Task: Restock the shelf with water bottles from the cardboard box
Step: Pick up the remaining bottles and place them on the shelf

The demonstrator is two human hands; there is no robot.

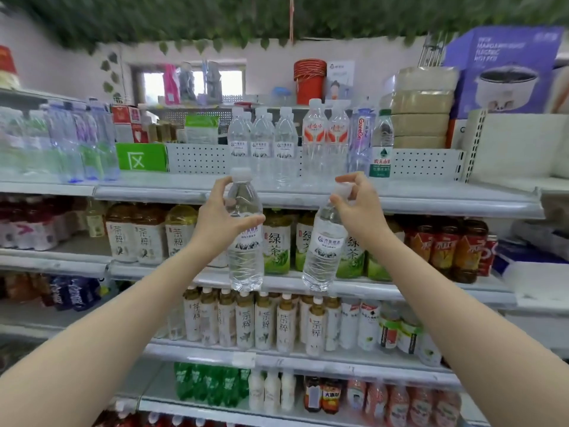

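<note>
**Fingers [220, 188] gripping a water bottle in each hand at the top shelf's lip**

The left hand [221, 220] is gripping the left water bottle [245, 260] round its shoulder, thumb lying across the front and fingers curling behind the neck, and is holding it upright. The right hand [358, 208] is pinching the right water bottle [323, 254] at the neck just under the cap, and this bottle is hanging tilted, its base leaning to the left. Both bottles are clear ribbed plastic with white caps and white labels carrying blue print above a dark mountain picture. They are staying apart from each other, their caps sitting level with the front lip of the top shelf [308, 200] and their bodies hanging in front of the green tea bottles [276, 241] one shelf down.

On the top shelf, matching bottles [261, 146] are standing in a row toward the perforated back panel [197, 160]. A bare strip of shelf is lying between that row and the lip, straight behind the two caps. Taller red-labelled bottles [314, 140] are bounding the row on the right, and a green carton [142, 157] is standing further off to the left.
</note>
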